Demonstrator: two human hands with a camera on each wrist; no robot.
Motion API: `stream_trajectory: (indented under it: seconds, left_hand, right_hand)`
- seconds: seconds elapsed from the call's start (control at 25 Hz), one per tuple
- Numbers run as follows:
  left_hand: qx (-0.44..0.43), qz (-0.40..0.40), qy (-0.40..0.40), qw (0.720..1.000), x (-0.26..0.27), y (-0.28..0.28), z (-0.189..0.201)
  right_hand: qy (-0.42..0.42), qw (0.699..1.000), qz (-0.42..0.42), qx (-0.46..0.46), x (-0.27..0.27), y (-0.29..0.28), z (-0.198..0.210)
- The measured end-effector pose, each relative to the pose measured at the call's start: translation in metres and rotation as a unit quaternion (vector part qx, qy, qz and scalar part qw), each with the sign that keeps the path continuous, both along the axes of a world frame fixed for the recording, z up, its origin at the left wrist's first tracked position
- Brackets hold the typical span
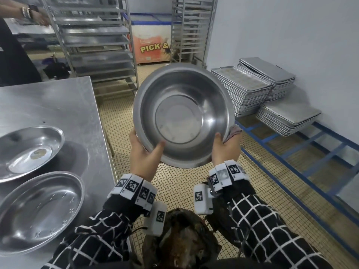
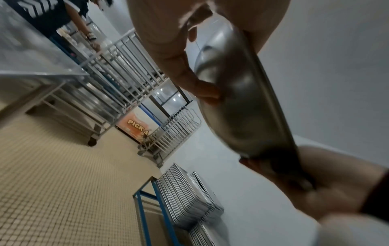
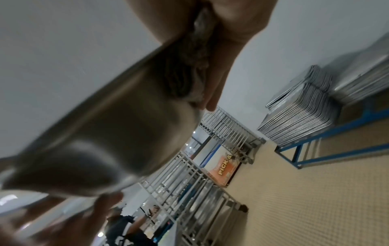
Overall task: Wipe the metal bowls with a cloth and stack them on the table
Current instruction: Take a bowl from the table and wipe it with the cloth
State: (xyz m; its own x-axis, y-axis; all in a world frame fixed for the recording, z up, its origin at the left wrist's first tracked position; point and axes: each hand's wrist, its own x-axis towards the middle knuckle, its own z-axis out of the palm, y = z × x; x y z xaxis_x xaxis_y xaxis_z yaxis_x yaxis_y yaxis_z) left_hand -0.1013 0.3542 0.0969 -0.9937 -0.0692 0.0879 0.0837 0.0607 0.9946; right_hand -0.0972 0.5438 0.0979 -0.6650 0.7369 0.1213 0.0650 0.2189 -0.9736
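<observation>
both hands (image 1: 144, 152) (image 1: 224, 147) grip the tilted bowl (image 1: 183, 115), the cloth (image 1: 234, 133) mostly hidden behind its rim under the right grip.

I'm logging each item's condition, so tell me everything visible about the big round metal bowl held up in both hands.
The big round steel bowl is shiny, with a flat circular base, sloped walls and a rolled rim. It is held above the tiled floor, tilted with its opening toward the camera. The left hand grips its lower-left rim; the right hand presses a grey cloth against its outside.

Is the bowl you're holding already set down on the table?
No, the bowl is held up over the tiled floor by the left hand and right hand, apart from the table.
</observation>
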Motion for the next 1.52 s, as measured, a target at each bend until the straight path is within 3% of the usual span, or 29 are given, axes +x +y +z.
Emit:
stream_trajectory:
  seconds: [0.16, 0.24, 0.32, 0.44, 0.56, 0.68, 0.72, 0.8, 0.92, 1.04, 1.2, 1.24, 1.36, 1.52]
  left_hand:
    - [0.034, -0.058, -0.039, 0.997, 0.006, 0.015, -0.01]
    - [0.064, -0.043, -0.055, 0.995, 0.001, 0.012, -0.01]
    - [0.037, 0.001, -0.052, 0.998, -0.006, 0.005, -0.01]
    - [-0.038, 0.038, -0.05, 0.997, -0.012, -0.008, -0.012]
    - [-0.061, 0.004, -0.036, 0.998, -0.009, -0.014, -0.008]
    - [-0.06, -0.018, -0.009, 0.998, -0.007, -0.015, -0.002]
    - [-0.057, -0.017, 0.004, 0.998, -0.008, -0.015, -0.002]
    - [-0.051, -0.01, 0.024, 0.998, -0.011, -0.016, -0.002]
    - [-0.053, -0.025, 0.036, 0.998, -0.011, -0.018, 0.005]
    - [-0.048, -0.055, 0.039, 0.997, -0.01, -0.02, 0.011]
    - [-0.081, -0.079, 0.036, 0.993, -0.014, -0.027, 0.019]
    - [-0.084, -0.082, 0.037, 0.992, -0.014, -0.027, 0.02]
    - [-0.088, -0.074, 0.037, 0.993, -0.013, -0.024, 0.022]
    - [-0.055, -0.045, 0.041, 0.997, -0.011, -0.021, 0.023]
  right_hand:
    - [0.031, 0.999, 0.008, -0.032, 0.0, -0.021, -0.003]
    - [0.018, 0.999, 0.025, -0.039, 0.001, -0.019, -0.005]
    - [-0.025, 0.998, 0.036, -0.047, 0.004, -0.012, -0.011]
    - [-0.072, 0.996, 0.046, 0.021, 0.01, -0.007, -0.021]
    - [-0.072, 0.987, 0.106, 0.101, 0.013, -0.018, -0.021]
    - [-0.075, 0.924, 0.283, 0.246, 0.017, -0.045, -0.027]
    - [-0.07, 0.898, 0.336, 0.277, 0.02, -0.054, -0.032]
    - [-0.042, 0.874, 0.388, 0.29, 0.027, -0.066, -0.043]
    - [-0.035, 0.829, 0.407, 0.381, 0.03, -0.071, -0.052]
    - [-0.113, 0.791, 0.414, 0.436, 0.021, -0.061, -0.051]
    - [-0.233, 0.694, 0.283, 0.62, -0.012, -0.011, -0.046]
    - [-0.255, 0.682, 0.249, 0.638, -0.019, 0.0, -0.043]
    - [-0.263, 0.698, 0.217, 0.63, -0.023, 0.006, -0.038]
    - [-0.132, 0.766, 0.332, 0.534, 0.015, -0.035, -0.051]
